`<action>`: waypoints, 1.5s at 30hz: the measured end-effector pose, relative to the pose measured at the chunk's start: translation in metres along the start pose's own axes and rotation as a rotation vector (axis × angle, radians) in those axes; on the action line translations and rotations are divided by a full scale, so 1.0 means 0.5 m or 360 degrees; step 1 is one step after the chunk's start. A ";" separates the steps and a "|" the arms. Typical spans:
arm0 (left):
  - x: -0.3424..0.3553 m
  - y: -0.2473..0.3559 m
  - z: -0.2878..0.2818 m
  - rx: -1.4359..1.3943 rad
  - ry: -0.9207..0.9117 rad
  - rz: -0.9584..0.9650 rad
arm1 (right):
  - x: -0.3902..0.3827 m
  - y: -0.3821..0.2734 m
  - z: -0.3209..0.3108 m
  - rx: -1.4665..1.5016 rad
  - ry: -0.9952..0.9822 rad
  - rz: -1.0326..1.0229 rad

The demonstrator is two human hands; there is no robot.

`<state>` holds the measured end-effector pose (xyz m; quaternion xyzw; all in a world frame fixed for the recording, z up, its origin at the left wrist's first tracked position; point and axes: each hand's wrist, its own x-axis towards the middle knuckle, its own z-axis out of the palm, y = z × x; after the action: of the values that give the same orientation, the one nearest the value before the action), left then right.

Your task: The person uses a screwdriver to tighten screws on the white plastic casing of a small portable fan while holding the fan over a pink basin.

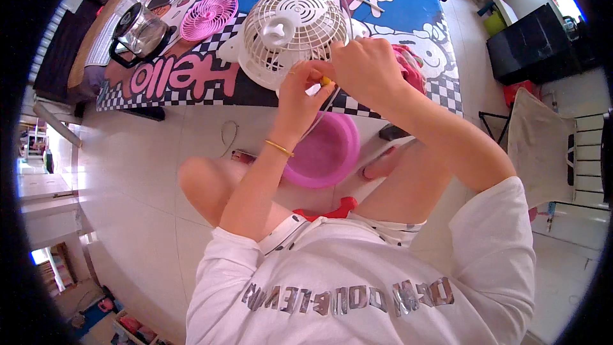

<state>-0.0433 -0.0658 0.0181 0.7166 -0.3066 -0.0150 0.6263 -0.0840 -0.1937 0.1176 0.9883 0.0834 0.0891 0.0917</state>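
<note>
My left hand (pixel 302 92) is closed in a pinch, with a small yellow piece (pixel 326 81) at its thumb and fingertips. Right beside it, my right hand (pixel 365 67) is closed with the fingers bent down, and what they grip is hidden. A thin pale cord (pixel 313 127) hangs from between the hands toward the floor. Just beyond them on the table lies a white fan housing (pixel 290 19) with a round slatted grille facing up. To its left rests a round pink fan grille (pixel 209 16) with curved spokes.
A clear jug with black trim (pixel 142 33) stands at the left of the patterned table (pixel 191 83). Reddish cloth (pixel 411 69) lies right of my hands. Between my legs, a pink basin (pixel 348 144) sits on the floor. At right are a folding chair (pixel 543 144) and a black cabinet (pixel 530 45).
</note>
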 end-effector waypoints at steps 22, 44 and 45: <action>0.022 -0.016 -0.054 0.0034 -0.0368 0.0020 | 0.018 -0.002 -0.004 0.0598 -0.0232 -0.0253; -0.001 -0.014 -0.029 0.0326 -0.0106 -0.0009 | 0.009 -0.007 0.027 0.0711 -0.0075 -0.0201; -0.001 -0.019 -0.032 0.0240 -0.0146 0.0132 | 0.008 -0.005 0.029 0.0712 -0.0076 -0.0201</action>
<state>-0.0332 -0.0514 0.0127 0.7469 -0.3648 0.0012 0.5559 -0.0775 -0.1931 0.1039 0.9786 0.1606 0.0391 -0.1222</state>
